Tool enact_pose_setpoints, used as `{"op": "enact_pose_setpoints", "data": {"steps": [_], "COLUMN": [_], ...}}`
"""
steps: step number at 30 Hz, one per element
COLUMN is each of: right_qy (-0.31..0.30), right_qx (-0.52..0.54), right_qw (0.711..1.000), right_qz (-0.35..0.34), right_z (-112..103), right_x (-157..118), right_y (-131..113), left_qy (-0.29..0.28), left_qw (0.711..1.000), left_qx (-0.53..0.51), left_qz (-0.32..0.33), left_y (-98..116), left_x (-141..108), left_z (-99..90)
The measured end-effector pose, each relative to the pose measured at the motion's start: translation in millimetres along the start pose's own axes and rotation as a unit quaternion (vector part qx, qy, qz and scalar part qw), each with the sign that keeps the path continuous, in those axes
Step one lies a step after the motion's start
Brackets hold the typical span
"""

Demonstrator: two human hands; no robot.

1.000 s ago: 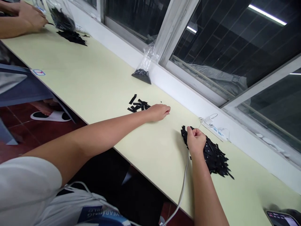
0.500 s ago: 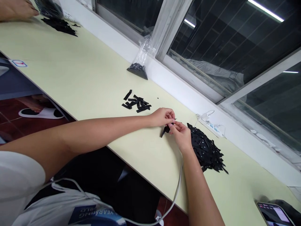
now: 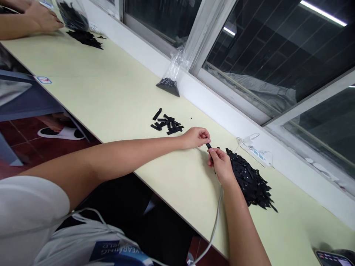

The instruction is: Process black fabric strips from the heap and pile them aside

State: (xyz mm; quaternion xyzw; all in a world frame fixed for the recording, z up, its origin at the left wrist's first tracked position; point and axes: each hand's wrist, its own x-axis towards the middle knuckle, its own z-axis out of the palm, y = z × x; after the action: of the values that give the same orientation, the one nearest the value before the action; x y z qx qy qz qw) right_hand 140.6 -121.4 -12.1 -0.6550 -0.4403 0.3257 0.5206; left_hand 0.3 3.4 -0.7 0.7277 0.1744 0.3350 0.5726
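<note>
Between my two hands, just above the table [image 3: 177, 184], is a short black fabric strip [image 3: 209, 146]. My left hand [image 3: 196, 137] pinches its upper end with thumb and forefinger. Closed on the lower part is my right hand [image 3: 219, 162], its thumb on top and its other fingers curled beneath. Right of my right hand lies a large heap of black strips [image 3: 249, 181] with small shiny spots on them. A smaller scatter of black strips [image 3: 169, 125] lies beyond my left forearm.
A clear plastic bag [image 3: 170, 81] of small black pieces stands against the wall. Behind the heap sits a white power strip [image 3: 256, 152]; a phone [image 3: 332, 258] lies at the lower right. Another person's hands [image 3: 41, 16] are at the far left, beside a bag [image 3: 72, 14] and black strips [image 3: 84, 38].
My hands have moved slightly apart, and the strip now shows stretched between them. The dangling strip ends below my hands are mostly out of sight. The view has shifted a little left.
</note>
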Motion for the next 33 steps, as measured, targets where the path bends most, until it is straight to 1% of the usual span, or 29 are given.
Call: {"op": "enact_pose_setpoints", "data": {"steps": [5, 9, 11, 13, 16, 18, 21, 23, 25, 27, 28, 30, 31, 32, 33], "right_qy": [-0.006, -0.004, -0.004, -0.002, 0.006, 0.007, 0.003, 0.008, 0.024, 0.02, 0.005, -0.033, -0.039, -0.028, -0.003], "right_qx": [-0.019, -0.013, -0.014, -0.017, -0.017, -0.014, -0.034, -0.065, -0.071, -0.053, -0.047, -0.064, -0.088, -0.117, -0.15], "right_qw": [1.0, 1.0, 1.0, 1.0, 1.0, 0.999, 0.998, 0.997, 0.997, 0.998, 0.999, 0.996, 0.992, 0.985, 0.974], "right_qz": [0.007, 0.005, 0.006, 0.009, 0.017, 0.028, 0.044, 0.036, 0.016, -0.011, -0.024, -0.059, -0.086, -0.124, -0.172], "right_z": [1.4, 2.8, 3.1, 3.5, 3.8, 3.2, 2.1, 3.9, 9.8, 18.6, 23.3, 32.1, 36.7, 42.3, 49.7], "right_x": [-1.7, -1.0, -0.1, 0.4, 0.2, -0.2, 0.7, 2.6, 4.8, 4.8, 3.2, -4.8, -11.5, -19.8, -29.3], "right_y": [1.0, 0.8, 1.2, 1.3, 0.2, -0.7, 0.3, 2.6, 4.5, 2.7, -0.5, -12.6, -21.5, -31.8, -43.0], "left_qy": [0.0, -0.072, -0.091, -0.08, -0.032, -0.011, -0.011, -0.005, 0.032, 0.099, 0.139, 0.212, 0.238, 0.252, 0.253], "left_qw": [0.997, 0.992, 0.987, 0.985, 0.98, 0.976, 0.974, 0.975, 0.978, 0.98, 0.98, 0.973, 0.968, 0.964, 0.962], "left_qx": [0.083, 0.106, 0.131, 0.154, 0.196, 0.218, 0.218, 0.213, 0.205, 0.173, 0.143, 0.075, 0.05, 0.038, 0.043], "left_qz": [-0.003, -0.005, 0.003, 0.003, -0.011, -0.024, -0.052, -0.056, -0.034, 0.002, 0.02, 0.052, 0.065, 0.077, 0.088], "left_y": [-1.6, -1.4, -2.7, -5.0, -7.8, -8.7, -10.0, -12.0, -14.0, -14.1, -12.8, -7.2, -2.9, 2.1, 7.5], "left_x": [1.5, -0.1, 0.3, 2.0, 5.1, 6.0, 6.0, 7.3, 11.5, 18.5, 22.4, 28.6, 29.8, 29.1, 26.6], "left_z": [-4.2, -8.1, -9.7, -11.3, -14.6, -17.9, -22.7, -24.9, -27.2, -31.0, -33.6, -39.2, -41.1, -41.6, -40.1]}}
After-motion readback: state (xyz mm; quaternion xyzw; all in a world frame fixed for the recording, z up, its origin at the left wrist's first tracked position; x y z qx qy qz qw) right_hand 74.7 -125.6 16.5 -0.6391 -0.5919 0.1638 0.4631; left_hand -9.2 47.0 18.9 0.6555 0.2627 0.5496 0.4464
